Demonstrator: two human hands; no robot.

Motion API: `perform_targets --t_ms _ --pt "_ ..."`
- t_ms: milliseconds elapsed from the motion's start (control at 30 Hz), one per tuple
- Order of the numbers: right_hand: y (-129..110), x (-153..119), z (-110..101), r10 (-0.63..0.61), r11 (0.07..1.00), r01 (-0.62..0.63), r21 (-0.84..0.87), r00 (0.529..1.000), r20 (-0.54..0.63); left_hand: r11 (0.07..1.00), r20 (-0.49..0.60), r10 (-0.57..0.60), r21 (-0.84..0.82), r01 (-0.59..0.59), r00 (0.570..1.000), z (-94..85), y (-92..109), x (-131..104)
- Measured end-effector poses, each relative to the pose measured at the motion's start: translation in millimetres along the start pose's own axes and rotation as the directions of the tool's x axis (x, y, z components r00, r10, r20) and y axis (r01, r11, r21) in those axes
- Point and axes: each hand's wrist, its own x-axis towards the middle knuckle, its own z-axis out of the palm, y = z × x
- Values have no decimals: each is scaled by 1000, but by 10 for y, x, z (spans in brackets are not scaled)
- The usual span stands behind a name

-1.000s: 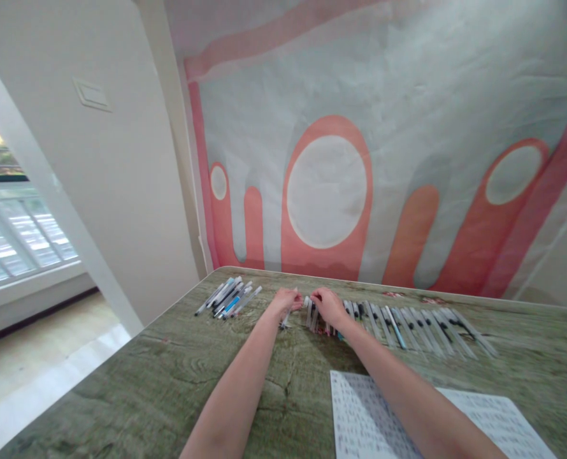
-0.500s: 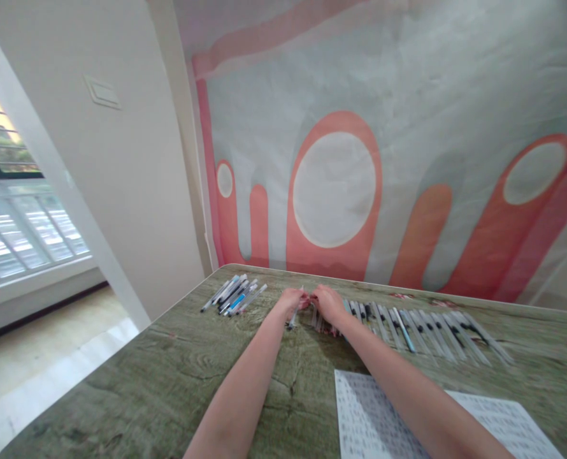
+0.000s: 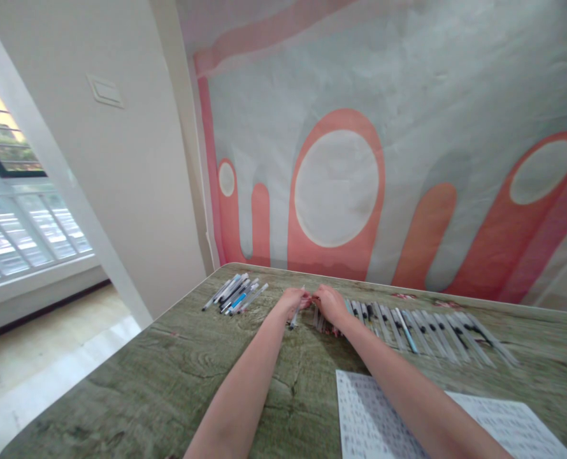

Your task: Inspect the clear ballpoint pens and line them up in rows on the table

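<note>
My left hand (image 3: 295, 299) is closed around a slim clear pen (image 3: 295, 315), whose lower end points down toward the table. Close beside it, my right hand (image 3: 329, 302) has its fingers pinched together near the pen's upper part. What sits between those right fingers is too small to make out. A long row of pens (image 3: 410, 328), mostly clear barrels with dark parts and one light blue, runs rightward from under my right hand. Left of my hands lies a loose pile of pens (image 3: 236, 295), some white, black and blue.
The wood-grain table (image 3: 169, 382) reaches back to a wall with a pink and grey covering (image 3: 417, 83). Printed sheets (image 3: 367, 408) lie under my right forearm at the near side. A window with a railing (image 3: 30, 223) is at the left.
The view has shifted very slightly. Both hands stay close together at the same spot, with the pen still in my left hand and only tiny finger movement.
</note>
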Motion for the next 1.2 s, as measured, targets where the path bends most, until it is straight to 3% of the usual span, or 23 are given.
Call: perform_targets --t_ms 133,333,467,633,900,1033,1200 --pt "28 3 -67 18 998 -17 52 999 -29 1000 3 12 -8 -12 1000 -17 -9 11" --pt "108 -71 -189 68 957 -37 289 993 -98 991 -22 119 -58 -120 993 11 98 -29" --pt "96 -159 -189 98 889 -26 457 986 -136 961 102 198 -218 -172 975 130 212 -151" --pt "-6 -244 -131 55 652 -53 756 998 22 900 208 317 -374 -224 926 287 293 -290" --pt "-67 -319 -144 -72 457 -188 869 966 247 765 72 438 -553 -330 896 198 396 -272" --pt "-69 -332 -158 -69 432 -238 870 953 296 731 56 446 -598 -327 893 154 416 -255" --pt "-39 -295 -131 -19 462 -223 859 965 261 756 67 426 -574 -314 902 158 435 -294"
